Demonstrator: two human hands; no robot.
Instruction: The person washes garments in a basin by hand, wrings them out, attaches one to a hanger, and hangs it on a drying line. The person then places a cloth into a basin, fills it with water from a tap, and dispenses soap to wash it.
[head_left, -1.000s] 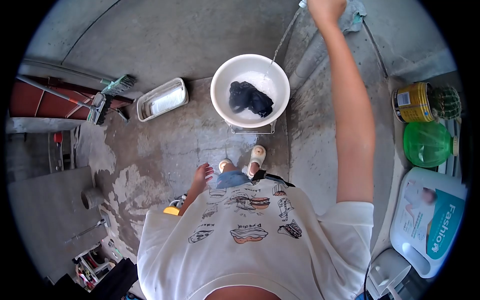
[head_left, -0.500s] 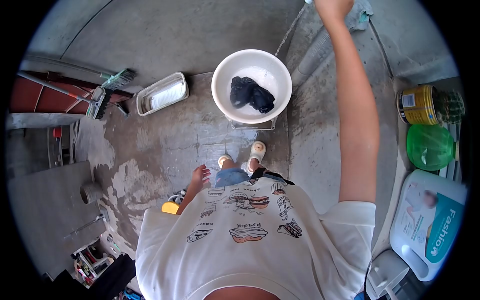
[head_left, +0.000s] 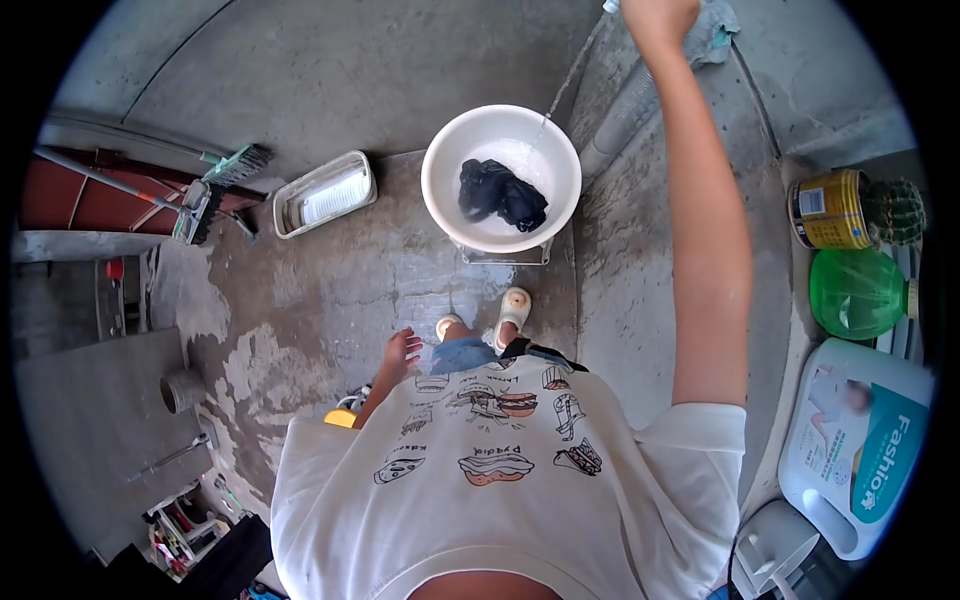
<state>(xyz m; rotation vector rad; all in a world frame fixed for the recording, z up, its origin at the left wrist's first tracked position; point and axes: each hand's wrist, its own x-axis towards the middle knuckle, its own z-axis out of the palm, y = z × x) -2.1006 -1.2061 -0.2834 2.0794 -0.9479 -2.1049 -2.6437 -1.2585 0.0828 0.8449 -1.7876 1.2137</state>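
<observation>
The right hand (head_left: 660,15), its grip unclear beyond the basin (head_left: 428,180), could splash the floor (head_left: 330,270) if the water (head_left: 574,70) strays outside, while the left hand (head_left: 403,348) hangs nearer, fingers apart, and cloth (head_left: 500,195) lies inside.

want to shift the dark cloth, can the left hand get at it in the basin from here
Probably not without leaning: the left hand hangs low by the shirt, well short of the basin, though nothing covers the dark cloth.

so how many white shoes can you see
2: the right shoe and the left shoe, both worn, on the near side of the white basin. Others could be hidden.
</observation>
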